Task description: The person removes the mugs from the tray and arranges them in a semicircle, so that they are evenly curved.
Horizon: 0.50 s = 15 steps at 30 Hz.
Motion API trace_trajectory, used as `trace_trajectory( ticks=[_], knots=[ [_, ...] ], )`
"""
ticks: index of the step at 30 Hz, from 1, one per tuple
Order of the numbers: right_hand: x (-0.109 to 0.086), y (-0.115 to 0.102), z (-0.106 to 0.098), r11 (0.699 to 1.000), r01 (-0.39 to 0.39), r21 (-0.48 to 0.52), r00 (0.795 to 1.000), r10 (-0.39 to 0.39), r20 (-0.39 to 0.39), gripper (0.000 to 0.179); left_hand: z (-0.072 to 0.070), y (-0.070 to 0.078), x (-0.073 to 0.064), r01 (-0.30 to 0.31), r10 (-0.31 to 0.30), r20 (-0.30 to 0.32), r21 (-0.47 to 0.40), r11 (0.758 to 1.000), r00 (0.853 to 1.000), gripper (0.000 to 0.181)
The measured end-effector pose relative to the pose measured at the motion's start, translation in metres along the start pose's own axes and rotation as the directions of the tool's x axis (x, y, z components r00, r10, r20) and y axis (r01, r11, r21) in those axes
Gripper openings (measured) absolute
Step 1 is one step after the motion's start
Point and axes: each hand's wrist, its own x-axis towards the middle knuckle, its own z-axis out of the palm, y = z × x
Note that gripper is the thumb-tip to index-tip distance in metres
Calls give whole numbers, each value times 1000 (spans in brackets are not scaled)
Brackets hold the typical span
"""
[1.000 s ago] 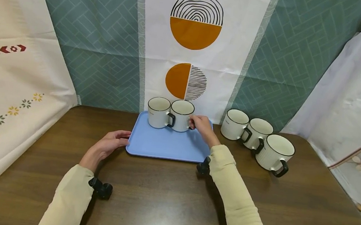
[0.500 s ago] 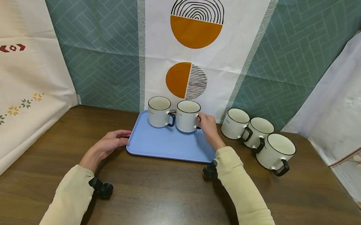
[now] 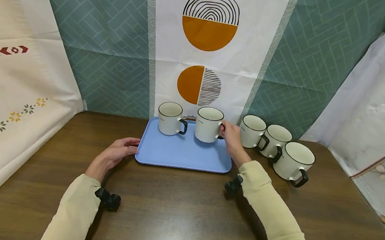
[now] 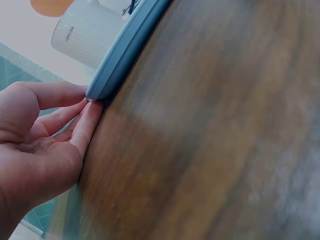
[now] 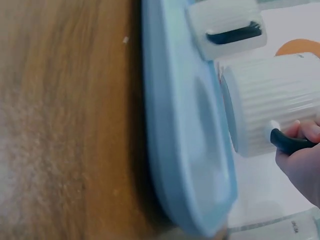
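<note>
Green cloth [image 3: 115, 50] is hanging behind the worktop [image 3: 170, 206]. Right grip [image 3: 232, 137] is holding a white mug [image 3: 207, 127] by its black handle [image 5: 287, 142], over the blue tray [image 3: 179, 153]. Mug is looking stiff, smooth, likely breakable; handle is offering surest hold. Left grip [image 3: 115, 153], straight-fingered, is touching tray edge.

Counter [image 3: 170, 203]: brown wood grain, glossy, right-hand back corner rounded. Directly on it: one light-blue rectangular tray [image 3: 182, 155], low-rimmed, near the back; to its right, in a slanting row, upright, off-white, dark-rimmed, black-handled: rear mug [image 3: 249, 135], middle mug [image 3: 272, 143], front mug [image 3: 285, 165].
</note>
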Motion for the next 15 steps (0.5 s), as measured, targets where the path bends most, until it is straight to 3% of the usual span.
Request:
trace_trajectory(
  ticks=[5,15],
  knots=[
    [-10,-17,-9,995,20,96,999,-23,28,35,1,2,0,4,-4,3,-8,1000,1000,56],
    [-45,-42,-39,984,24,174,997,-36,66,39,2,2,0,-7,7,-2,-12,1000,1000,56]
  ],
)
